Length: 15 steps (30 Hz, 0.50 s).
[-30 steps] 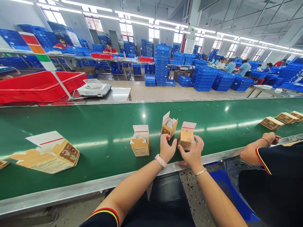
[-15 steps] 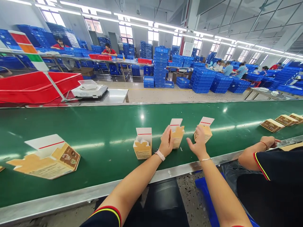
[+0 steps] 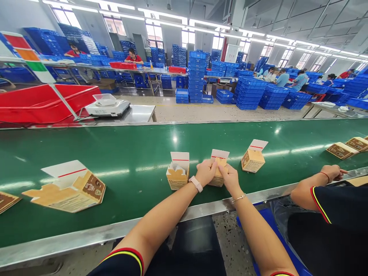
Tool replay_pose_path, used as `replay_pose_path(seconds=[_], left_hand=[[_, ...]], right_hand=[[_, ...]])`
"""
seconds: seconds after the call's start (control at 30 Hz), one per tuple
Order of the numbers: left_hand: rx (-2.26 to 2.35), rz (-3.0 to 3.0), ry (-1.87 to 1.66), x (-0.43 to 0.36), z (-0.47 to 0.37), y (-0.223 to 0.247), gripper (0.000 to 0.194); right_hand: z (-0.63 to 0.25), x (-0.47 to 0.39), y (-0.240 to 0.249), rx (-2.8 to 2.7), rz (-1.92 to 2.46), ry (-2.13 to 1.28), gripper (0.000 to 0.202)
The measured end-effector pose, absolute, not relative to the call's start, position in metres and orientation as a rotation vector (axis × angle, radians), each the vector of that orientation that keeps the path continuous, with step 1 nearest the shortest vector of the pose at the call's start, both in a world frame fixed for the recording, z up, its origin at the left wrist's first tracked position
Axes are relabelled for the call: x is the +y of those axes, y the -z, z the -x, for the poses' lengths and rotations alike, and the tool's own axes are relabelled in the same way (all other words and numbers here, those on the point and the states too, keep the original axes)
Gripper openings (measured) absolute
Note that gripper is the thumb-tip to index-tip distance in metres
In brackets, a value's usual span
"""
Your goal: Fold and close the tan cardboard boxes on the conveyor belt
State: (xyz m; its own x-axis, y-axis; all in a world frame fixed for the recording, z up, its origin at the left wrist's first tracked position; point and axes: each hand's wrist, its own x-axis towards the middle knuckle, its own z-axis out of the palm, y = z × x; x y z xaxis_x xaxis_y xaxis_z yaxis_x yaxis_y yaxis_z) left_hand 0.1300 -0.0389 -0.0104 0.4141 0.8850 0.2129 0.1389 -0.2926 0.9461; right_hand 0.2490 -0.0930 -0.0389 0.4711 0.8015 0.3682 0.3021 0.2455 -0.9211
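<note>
A small tan carton (image 3: 217, 181) stands on the green conveyor belt, its white flap with a red line raised at the back. My left hand (image 3: 206, 172) grips its left side, thumb on the top. From the right, my right hand (image 3: 230, 177) is closed on the same carton, thumb pressing the tan top flaps beside the other thumb. Just left of my hands stands an open carton (image 3: 176, 180) with white material showing inside. To the right is another carton (image 3: 253, 160), its tan top folded flat and its white flap upright.
A larger-looking open carton (image 3: 83, 191) lies on the belt (image 3: 138, 207) at left, with part of another carton (image 3: 7, 201) at the edge. Brown cartons (image 3: 342, 150) sit far right, near a co-worker's hand (image 3: 333, 172). A metal rail (image 3: 207, 209) edges the belt.
My right hand has left the right-hand carton and moved left onto the middle one. That carton's raised tan flaps are now pressed down under both thumbs. The cartons at left have shifted right in view.
</note>
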Motion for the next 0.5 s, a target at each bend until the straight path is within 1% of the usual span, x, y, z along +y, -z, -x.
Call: replay_pose_path(seconds=[0.07, 0.13, 0.2, 0.37, 0.43, 0.5], left_hand=[[0.946, -1.609, -0.985, -0.039, -0.135, 0.008, 0.003], [0.991, -1.498, -0.958, -0.038, -0.139, 0.008, 0.026], [1.015, -1.406, -0.872, -0.036, -0.145, 0.007, 0.036], [1.032, -1.310, -0.672, -0.030, -0.167, -0.004, 0.035], [1.039, -1.321, -0.689, -0.038, -0.172, -0.011, 0.037], [1.028, -1.356, -0.767, -0.058, -0.164, -0.013, 0.042]], right_hand=[[-0.248, -0.092, 0.044, -0.902, 1.334, -0.451, 0.033], [-0.252, -0.090, 0.047, -0.744, 1.338, -0.491, 0.036], [-0.258, -0.088, 0.048, -0.637, 1.355, -0.575, 0.039], [-0.277, -0.079, 0.041, -0.536, 1.432, -0.753, 0.031], [-0.283, -0.078, 0.036, -0.531, 1.460, -0.751, 0.029], [-0.286, -0.083, 0.031, -0.530, 1.473, -0.669, 0.029]])
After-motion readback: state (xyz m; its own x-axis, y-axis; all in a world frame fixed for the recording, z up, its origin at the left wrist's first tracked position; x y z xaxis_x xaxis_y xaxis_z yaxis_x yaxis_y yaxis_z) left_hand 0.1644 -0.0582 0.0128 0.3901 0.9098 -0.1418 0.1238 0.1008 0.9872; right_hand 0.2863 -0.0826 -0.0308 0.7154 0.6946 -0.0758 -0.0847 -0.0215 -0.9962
